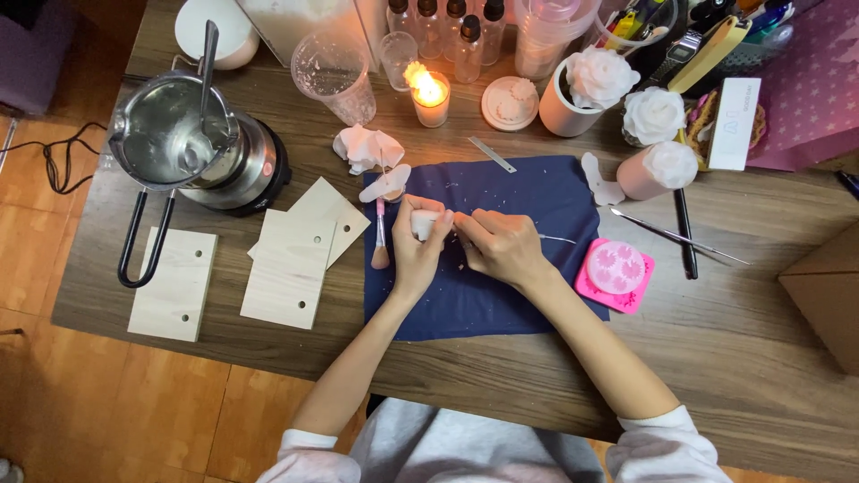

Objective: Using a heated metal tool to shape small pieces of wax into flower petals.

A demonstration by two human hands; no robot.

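One small white wax piece (424, 224), clasped upright in the left hand (417, 246) over the navy cloth (501, 295). Just right of it, touching: right hand (501, 246), pinched on a thin metal tool (557, 239) lying level, handle trailing rightward. Beside the left hand, a pink brush (380, 237); farther right, a pink mould (615, 273).

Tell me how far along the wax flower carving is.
Done: three white flower candles stand at the back right, and white shavings dot the blue cloth. In hand: the left hand holds a white wax piece while the right hand works it with a thin metal tool. Left: loose petals lie unused.
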